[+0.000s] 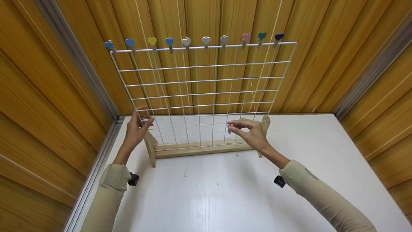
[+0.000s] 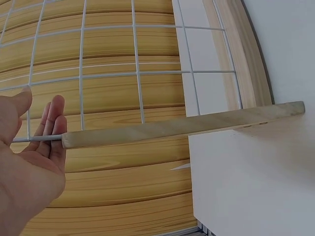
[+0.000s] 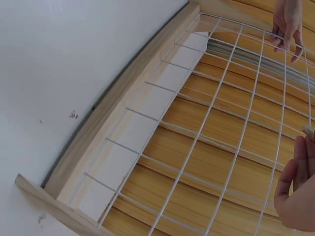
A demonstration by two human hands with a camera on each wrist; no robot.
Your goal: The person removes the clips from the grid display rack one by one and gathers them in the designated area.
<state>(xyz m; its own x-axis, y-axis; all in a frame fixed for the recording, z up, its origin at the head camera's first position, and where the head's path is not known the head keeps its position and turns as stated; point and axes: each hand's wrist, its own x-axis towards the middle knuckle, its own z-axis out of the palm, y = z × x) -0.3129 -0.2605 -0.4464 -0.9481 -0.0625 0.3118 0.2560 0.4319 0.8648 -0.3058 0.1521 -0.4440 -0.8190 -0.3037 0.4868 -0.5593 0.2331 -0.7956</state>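
A white wire grid (image 1: pixel 199 80) stands in a wooden base (image 1: pixel 206 149). My left hand (image 1: pixel 135 129) holds the grid's left edge low down, thumb in front and fingers round behind the edge wire, as the left wrist view also shows. Between thumb and fingertips my right hand (image 1: pixel 252 132) pinches a small pinkish clip (image 1: pixel 229 129), in front of the grid's lower right part. In the right wrist view only the tip of the clip (image 3: pixel 309 132) shows at the frame's edge. Heart-topped clips line the top wire, among them a yellow one (image 1: pixel 152 41) and a pink one (image 1: pixel 246 37).
The base rests on a white table (image 1: pixel 206 193), near its back edge. Wooden plank walls (image 1: pixel 354 58) rise behind and on both sides, with metal rails (image 1: pixel 74 48) at the corners. Wooden side feet (image 1: pixel 150 149) stick out towards me.
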